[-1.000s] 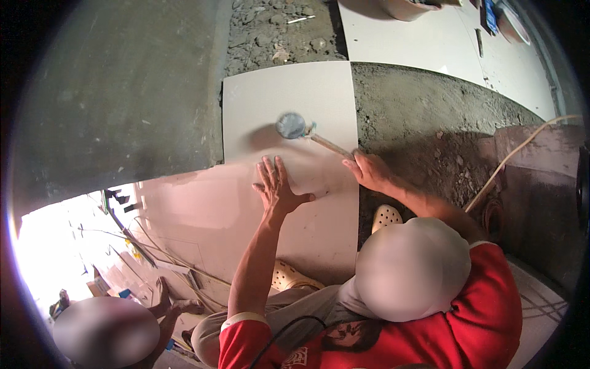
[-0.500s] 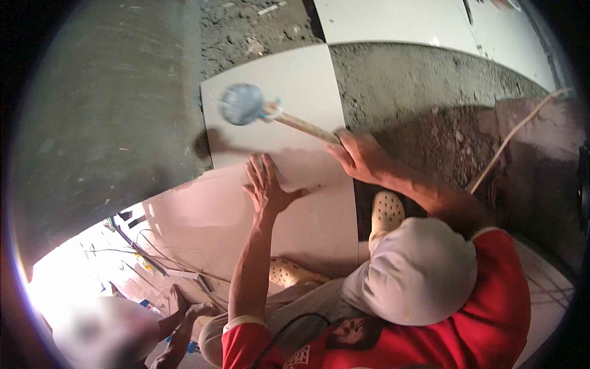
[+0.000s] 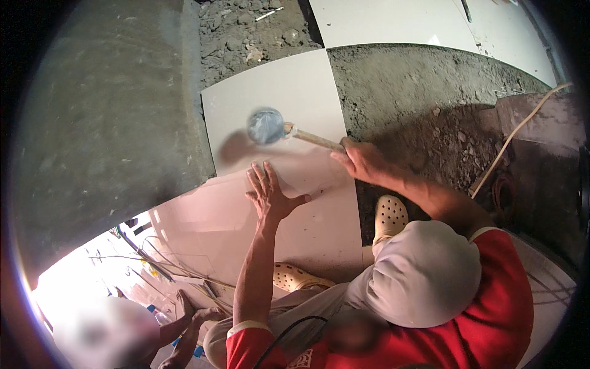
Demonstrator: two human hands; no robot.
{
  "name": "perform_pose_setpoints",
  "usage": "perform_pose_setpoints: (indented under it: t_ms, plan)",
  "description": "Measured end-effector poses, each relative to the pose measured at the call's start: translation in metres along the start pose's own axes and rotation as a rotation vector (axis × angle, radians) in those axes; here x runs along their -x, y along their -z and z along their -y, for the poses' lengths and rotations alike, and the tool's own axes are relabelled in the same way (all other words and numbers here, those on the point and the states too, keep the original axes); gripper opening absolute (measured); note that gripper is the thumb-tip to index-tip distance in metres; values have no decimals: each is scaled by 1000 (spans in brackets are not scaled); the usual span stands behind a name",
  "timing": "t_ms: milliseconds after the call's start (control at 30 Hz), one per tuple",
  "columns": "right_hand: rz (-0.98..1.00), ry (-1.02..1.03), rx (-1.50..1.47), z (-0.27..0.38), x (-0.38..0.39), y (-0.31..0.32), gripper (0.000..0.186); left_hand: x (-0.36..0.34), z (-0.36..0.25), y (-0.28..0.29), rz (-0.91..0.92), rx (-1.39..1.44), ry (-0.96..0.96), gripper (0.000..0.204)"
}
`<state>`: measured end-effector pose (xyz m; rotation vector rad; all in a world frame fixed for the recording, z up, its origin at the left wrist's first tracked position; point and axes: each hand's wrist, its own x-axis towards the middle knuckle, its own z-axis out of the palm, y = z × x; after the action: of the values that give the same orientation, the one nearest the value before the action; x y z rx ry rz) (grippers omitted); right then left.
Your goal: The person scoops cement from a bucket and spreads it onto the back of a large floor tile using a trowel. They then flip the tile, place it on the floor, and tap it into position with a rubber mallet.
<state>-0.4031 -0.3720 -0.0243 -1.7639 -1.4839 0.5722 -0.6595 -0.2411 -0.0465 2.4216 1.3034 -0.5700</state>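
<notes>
My left hand (image 3: 268, 200) rests with fingers spread on a large pale tile (image 3: 264, 83), pinkish in its lower part. My right hand (image 3: 362, 161) grips the wooden handle of a mallet with a round, blurred blue-grey head (image 3: 265, 126), held over the tile just beyond my left fingertips. The head casts a shadow to its lower left. A cream perforated clog (image 3: 391, 215) is on my foot beside the tile's right edge, and another (image 3: 292, 277) is below my left hand.
Grey concrete (image 3: 110, 104) lies at the left. Rough mortar (image 3: 424, 80) lies right of and behind the tile, with more white tiles (image 3: 393, 21) beyond. A pale cable (image 3: 516, 129) runs at the right. Wires and a co-worker's bare legs (image 3: 184, 332) are at lower left.
The mallet head swung up and leftward, then came back down to the right. My left hand stayed spread on the tile. The camera's view shifted, moving the far tiles leftward in the picture.
</notes>
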Motion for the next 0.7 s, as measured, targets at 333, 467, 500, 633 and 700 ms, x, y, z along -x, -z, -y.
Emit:
perform_pose_setpoints:
  t_ms: [333,467,500,633,700]
  plan:
    - [140,-186,85,-13,12,-11,36,0,-3,5,59,19,33,157]
    - [39,-41,130,-16,21,-8,35,-2,-3,7,78,22,54,157]
    - [14,17,-24,-16,20,-7,33,-1,-3,8,86,9,44,157]
    - [85,-66,23,-18,23,-11,34,1,-5,10,81,4,54,161]
    - [177,-199,79,-25,28,-18,37,1,-4,11,124,-16,73,158]
